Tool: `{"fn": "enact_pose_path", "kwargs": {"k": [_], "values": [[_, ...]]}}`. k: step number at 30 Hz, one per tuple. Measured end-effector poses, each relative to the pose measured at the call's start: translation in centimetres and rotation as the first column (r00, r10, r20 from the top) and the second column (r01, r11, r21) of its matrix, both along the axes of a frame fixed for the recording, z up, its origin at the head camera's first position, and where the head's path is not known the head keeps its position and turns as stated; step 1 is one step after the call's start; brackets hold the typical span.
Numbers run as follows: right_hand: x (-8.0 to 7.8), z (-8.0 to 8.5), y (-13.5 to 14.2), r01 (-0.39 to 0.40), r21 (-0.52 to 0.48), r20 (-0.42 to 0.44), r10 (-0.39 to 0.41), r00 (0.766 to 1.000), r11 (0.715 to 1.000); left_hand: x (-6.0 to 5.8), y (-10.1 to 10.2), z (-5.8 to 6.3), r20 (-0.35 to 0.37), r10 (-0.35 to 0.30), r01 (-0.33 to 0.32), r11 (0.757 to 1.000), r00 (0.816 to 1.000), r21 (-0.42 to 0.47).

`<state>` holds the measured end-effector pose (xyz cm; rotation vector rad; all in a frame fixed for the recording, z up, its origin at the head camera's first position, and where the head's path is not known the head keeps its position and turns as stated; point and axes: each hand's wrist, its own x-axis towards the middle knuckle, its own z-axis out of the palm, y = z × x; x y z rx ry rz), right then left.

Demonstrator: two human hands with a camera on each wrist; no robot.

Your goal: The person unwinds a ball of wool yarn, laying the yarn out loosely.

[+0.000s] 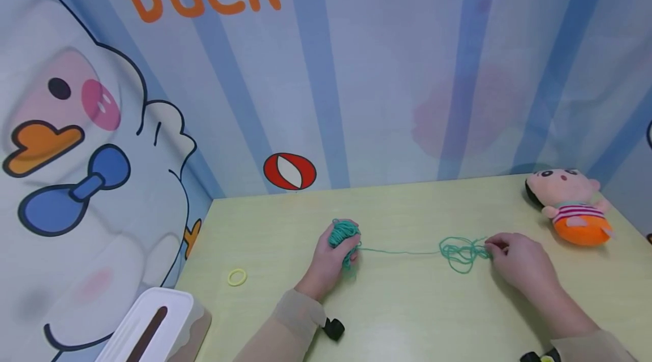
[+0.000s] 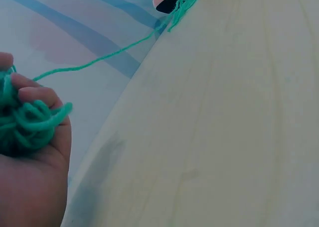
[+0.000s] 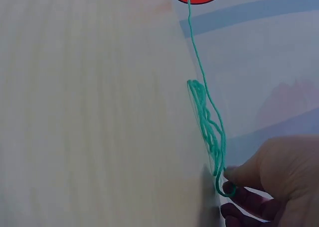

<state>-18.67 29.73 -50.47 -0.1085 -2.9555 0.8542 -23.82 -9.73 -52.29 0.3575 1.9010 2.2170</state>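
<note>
A small ball of green yarn [image 1: 342, 233] sits in my left hand [image 1: 328, 260], whose fingers and thumb curl round it; loose loops stick out past the fingers in the left wrist view. From the ball a single strand [image 1: 402, 251] runs right to a loose tangle of the same yarn [image 1: 460, 253] on the table. My right hand [image 1: 522, 263] is at the tangle's right end. In the right wrist view its thumb and fingertips pinch a loop of the yarn [image 3: 219, 179].
On the pale table [image 1: 392, 305] lies a yellow ring [image 1: 236, 277], left of my left hand. A plush doll [image 1: 575, 209] lies at the back right. A white slotted box [image 1: 158, 322] stands at the front left. Behind hangs a striped duck-print cloth [image 1: 377, 68].
</note>
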Motion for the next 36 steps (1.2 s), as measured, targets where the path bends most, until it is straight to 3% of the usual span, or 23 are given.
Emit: {"fn": "enact_pose_path", "kwargs": {"k": [4,6,11,14,18,23,27,34,36], "values": [[0.0,0.3,-2.3,-0.016,-0.003,-0.101,0.016,0.995,1.0,0.0,0.1,-0.1,-0.011,-0.016,0.016,1.0,1.0,0.013],[0.1,0.6,-4.1,-0.054,-0.023,-0.193,0.048,0.98,0.998,0.0,0.2,0.0,-0.008,-0.025,0.026,0.999,1.0,0.022],[0.0,0.9,-9.8,-0.27,-0.054,-0.382,0.229,0.895,0.961,0.2,0.2,0.3,0.009,-0.038,0.037,0.998,0.999,0.048],[-0.2,0.8,-13.1,-0.372,-0.067,-0.377,0.322,0.868,0.926,0.3,0.2,0.4,0.025,-0.041,0.039,0.997,0.999,0.059],[-0.6,0.5,-16.6,-0.437,-0.121,-0.288,0.389,0.875,0.891,0.3,0.2,0.4,0.038,-0.05,0.047,0.997,0.998,0.064],[-1.2,0.2,-18.7,-0.42,-0.144,-0.248,0.378,0.892,0.896,0.2,0.1,0.4,0.026,-0.061,0.059,0.997,0.998,0.054],[-1.3,0.4,-18.4,-0.388,-0.133,-0.279,0.341,0.898,0.912,0.2,0.1,0.4,0.011,-0.05,0.05,0.999,0.999,0.017],[-1.1,1.5,-16.2,-0.339,-0.146,-0.354,0.271,0.895,0.929,0.3,-0.2,0.4,-0.032,0.028,-0.034,0.982,0.999,-0.188],[-1.0,1.8,-15.6,-0.33,-0.148,-0.367,0.258,0.894,0.932,0.3,-0.3,0.4,-0.039,0.028,-0.035,0.979,0.999,-0.2]]}}
